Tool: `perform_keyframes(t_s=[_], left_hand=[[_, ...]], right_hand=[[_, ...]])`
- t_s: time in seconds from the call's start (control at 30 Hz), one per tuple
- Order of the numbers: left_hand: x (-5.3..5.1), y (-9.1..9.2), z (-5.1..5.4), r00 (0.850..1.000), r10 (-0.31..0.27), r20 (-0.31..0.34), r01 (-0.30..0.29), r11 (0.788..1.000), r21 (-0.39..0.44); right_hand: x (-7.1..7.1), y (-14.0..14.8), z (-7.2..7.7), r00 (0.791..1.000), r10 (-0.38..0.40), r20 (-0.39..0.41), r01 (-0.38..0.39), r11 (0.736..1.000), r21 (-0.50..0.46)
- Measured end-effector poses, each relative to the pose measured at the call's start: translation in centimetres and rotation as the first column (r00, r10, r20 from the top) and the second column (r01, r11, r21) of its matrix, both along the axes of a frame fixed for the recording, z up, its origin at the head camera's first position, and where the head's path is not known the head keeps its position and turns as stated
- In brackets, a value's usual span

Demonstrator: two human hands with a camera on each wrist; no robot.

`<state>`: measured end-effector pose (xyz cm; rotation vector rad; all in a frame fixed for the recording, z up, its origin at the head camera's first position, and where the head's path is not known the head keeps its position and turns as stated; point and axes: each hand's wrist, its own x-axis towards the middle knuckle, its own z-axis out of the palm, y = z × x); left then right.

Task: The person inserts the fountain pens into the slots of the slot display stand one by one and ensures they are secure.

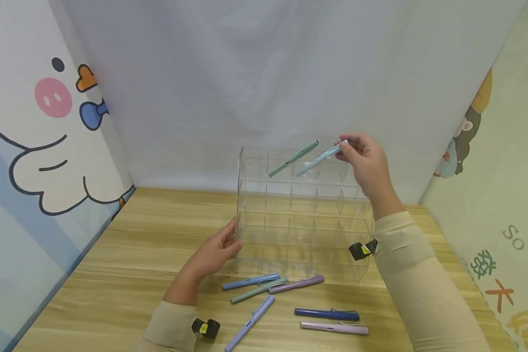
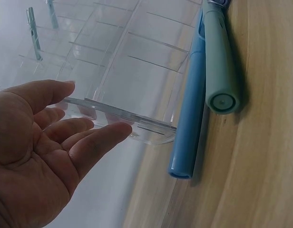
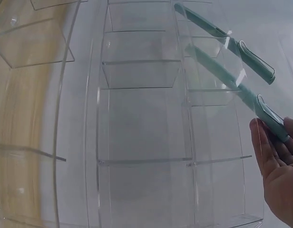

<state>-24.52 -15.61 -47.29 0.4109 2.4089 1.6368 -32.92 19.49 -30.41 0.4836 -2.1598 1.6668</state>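
A clear acrylic pen rack [image 1: 303, 237] with rows of compartments stands upright on the table. My right hand [image 1: 366, 159] pinches the clip end of a pale blue pen [image 1: 318, 163], which slants down to the left at the top row. Left of it, a green pen [image 1: 293, 158] leans in a top compartment. Both pens also show in the right wrist view, where the held pen [image 3: 215, 71] is partly behind clear panels. My left hand [image 1: 214, 252] touches the rack's left side; its fingers [image 2: 101, 142] are loosely extended there and hold no pen.
In front of the rack lie a blue pen [image 1: 246, 282], a green pen [image 1: 252, 292], a purple pen [image 1: 296, 284] and a lavender pen [image 1: 250, 322]. Farther right are a dark blue pen [image 1: 325, 314] and a pink pen [image 1: 334, 328]. A pale curtain [image 1: 246, 73] hangs behind.
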Motion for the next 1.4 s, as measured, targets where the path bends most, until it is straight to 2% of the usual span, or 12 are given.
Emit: perform_keyframes(t_s=[0.1, 0.3, 0.73, 0.8, 0.93, 1.0, 1.1, 1.27, 1.4], left_hand=[[0.0, 0.1, 0.0, 1.0, 0.001, -0.001, -0.001, 1.0, 0.001], [-0.1, 0.1, 0.0, 1.0, -0.005, -0.006, 0.005, 1.0, 0.007], [-0.1, 0.2, 0.0, 1.0, -0.016, -0.027, 0.015, 1.0, -0.001], [-0.1, 0.2, 0.0, 1.0, -0.013, -0.025, 0.013, 1.0, -0.002], [-0.1, 0.2, 0.0, 1.0, -0.007, -0.02, 0.007, 1.0, -0.007], [-0.1, 0.2, 0.0, 1.0, -0.007, -0.017, 0.007, 1.0, -0.005], [-0.1, 0.3, 0.0, 1.0, -0.014, -0.017, 0.014, 1.0, 0.0], [-0.2, 0.1, 0.0, 1.0, -0.016, -0.019, 0.016, 1.0, 0.001], [0.0, 0.0, 0.0, 1.0, -0.011, -0.016, 0.011, 1.0, -0.005]], right_hand=[[0.0, -0.1, 0.0, 1.0, -0.009, 0.01, 0.008, 0.999, 0.045], [0.1, -0.1, -0.1, 1.0, -0.008, 0.009, 0.008, 0.998, 0.056], [0.4, 0.2, -0.4, 0.998, -0.067, 0.008, 0.065, 0.984, 0.167], [0.5, 0.3, -0.5, 0.999, -0.051, 0.0, 0.05, 0.987, 0.151], [0.9, 0.6, -0.8, 0.999, 0.009, -0.034, -0.008, 0.999, 0.033], [1.3, 0.7, -0.9, 0.998, 0.026, -0.062, -0.028, 0.999, -0.022], [2.3, 0.9, -1.0, 0.994, 0.01, -0.108, -0.016, 0.998, -0.062], [5.0, 1.4, -1.6, 0.987, 0.002, -0.164, -0.022, 0.993, -0.118], [7.2, 1.9, -3.2, 0.983, 0.017, -0.183, -0.032, 0.996, -0.081]])
